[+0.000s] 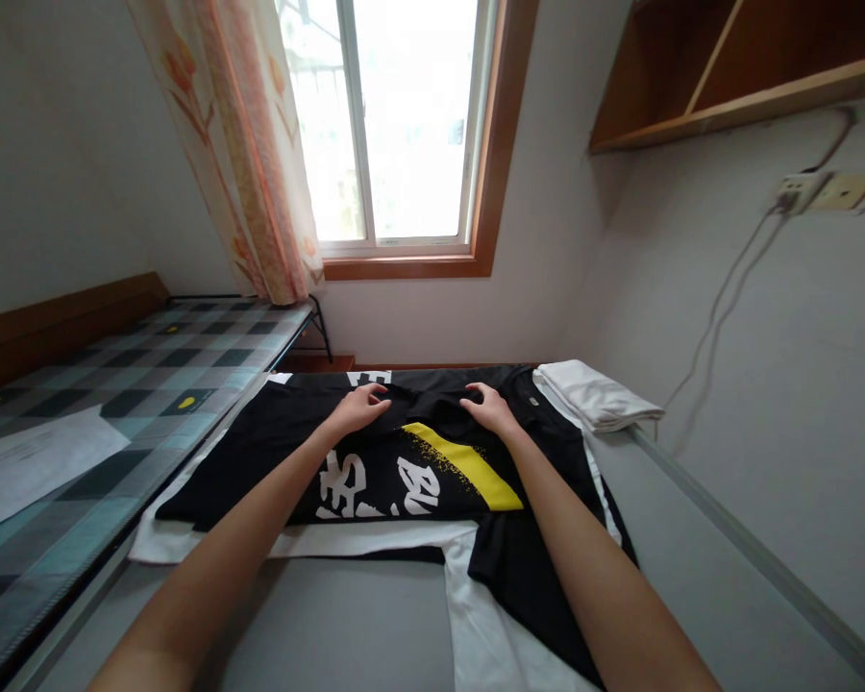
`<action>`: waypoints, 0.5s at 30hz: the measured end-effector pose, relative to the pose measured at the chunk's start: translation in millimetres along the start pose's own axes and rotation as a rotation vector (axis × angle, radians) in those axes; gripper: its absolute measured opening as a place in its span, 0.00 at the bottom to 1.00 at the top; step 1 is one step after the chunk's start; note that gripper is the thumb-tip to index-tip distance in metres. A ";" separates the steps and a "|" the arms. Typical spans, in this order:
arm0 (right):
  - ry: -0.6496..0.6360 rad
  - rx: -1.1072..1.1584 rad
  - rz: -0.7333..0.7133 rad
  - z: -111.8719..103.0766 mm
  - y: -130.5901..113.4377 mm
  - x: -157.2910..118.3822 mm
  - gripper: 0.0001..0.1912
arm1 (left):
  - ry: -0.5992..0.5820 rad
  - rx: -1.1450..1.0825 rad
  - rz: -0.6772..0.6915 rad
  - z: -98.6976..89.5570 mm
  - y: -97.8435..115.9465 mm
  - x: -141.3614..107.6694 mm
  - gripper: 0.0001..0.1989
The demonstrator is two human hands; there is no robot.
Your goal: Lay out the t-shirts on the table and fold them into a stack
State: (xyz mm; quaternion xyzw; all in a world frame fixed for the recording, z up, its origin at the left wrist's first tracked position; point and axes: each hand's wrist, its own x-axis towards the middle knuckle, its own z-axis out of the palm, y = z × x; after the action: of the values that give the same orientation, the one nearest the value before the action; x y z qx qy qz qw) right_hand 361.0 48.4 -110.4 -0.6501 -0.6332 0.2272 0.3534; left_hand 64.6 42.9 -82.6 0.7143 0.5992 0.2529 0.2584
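A black T-shirt (pixel 259 452) with white lettering and a yellow stripe lies spread on the table, its collar to the right. Under it, white cloth (pixel 476 596) shows along the near edge and at the sleeve, with more black cloth beneath. Over the shirt's far half is my left hand (pixel 357 411), fingers curved and a gap between thumb and fingertips. My right hand (pixel 490 411) faces it from nearer the collar, thumb and fingers likewise apart. Both are at the cloth, which rises in a soft ridge between them; no pinched fabric is visible.
Folded white cloth (pixel 598 394) rests at the table's far right corner. To the left stands a bed with a checked mattress (pixel 209 336) and a paper sheet (pixel 43 461). A curtained window (pixel 418 125) is ahead; a wooden shelf (pixel 750 96) and cable (pixel 713 317) are on the right wall.
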 end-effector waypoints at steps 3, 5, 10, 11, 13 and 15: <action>-0.127 0.125 -0.029 -5.9 -4.6 -4.7 0.18 | -0.019 -0.151 -0.041 25.7 17.6 28.4 0.21; -0.210 0.291 0.032 -12.2 -5.8 -7.4 0.20 | 0.015 -0.199 -0.046 38.2 22.7 42.1 0.18; -0.456 0.694 0.203 -22.1 -7.7 -14.2 0.34 | 0.087 -0.236 -0.025 57.7 24.0 59.4 0.17; -0.502 0.724 0.214 -23.0 -7.9 -15.1 0.37 | 0.099 -0.239 -0.020 60.6 23.7 60.5 0.17; -0.568 0.739 0.227 -24.7 -7.6 -16.1 0.41 | 0.119 -0.241 -0.010 65.6 23.2 61.4 0.16; -0.621 0.713 0.224 -27.1 -6.4 -15.9 0.40 | 0.135 -0.243 0.003 69.2 22.6 61.5 0.15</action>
State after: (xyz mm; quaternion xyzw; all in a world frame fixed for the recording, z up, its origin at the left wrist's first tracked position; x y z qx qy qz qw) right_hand 375.4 27.7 -90.6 -0.4543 -0.5175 0.6498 0.3219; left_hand 136.8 95.7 -115.4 0.6601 0.5792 0.3714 0.3015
